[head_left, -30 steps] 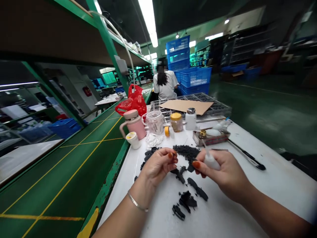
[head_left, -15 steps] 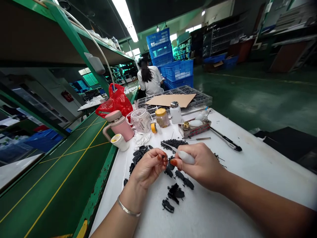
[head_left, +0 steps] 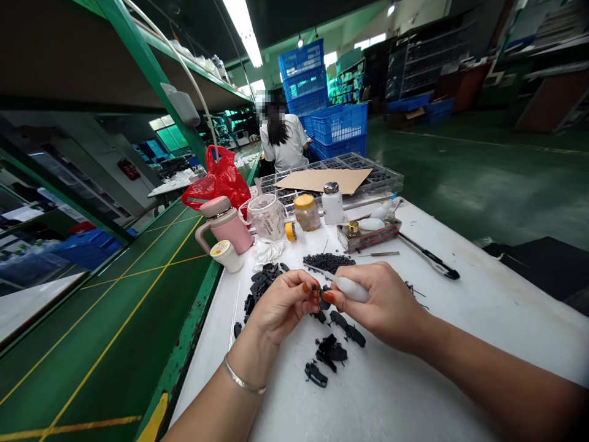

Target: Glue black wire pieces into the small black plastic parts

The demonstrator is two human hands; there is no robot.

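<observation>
My left hand [head_left: 283, 307] is closed, thumb and fingertips pinching a small black plastic part [head_left: 315, 287]. In my right hand [head_left: 391, 304] lies a white squeeze bottle [head_left: 352, 290] with a thin nozzle pointing left, over the left fingertips. A larger black plastic piece [head_left: 324, 299] shows between the two hands; which fingers touch it I cannot tell. Below the hands lie several black molded parts [head_left: 331, 351] on the white table. Beyond them is a heap of tiny black rings [head_left: 329, 264], and a pile of larger black pieces [head_left: 263, 281] sits left of it.
Along the back stand a pink thermos [head_left: 227, 227], a clear plastic jug [head_left: 267, 216], a yellow-lidded jar [head_left: 307, 212], a white bottle [head_left: 332, 204] and a small box [head_left: 370, 236]. A green conveyor [head_left: 129, 319] runs at left. A person in white [head_left: 285, 144] sits ahead.
The view has shifted slightly, so the whole scene sits a little further right. Both hands keep nearly the same pose, with the bottle's nozzle still near the left fingertips.
</observation>
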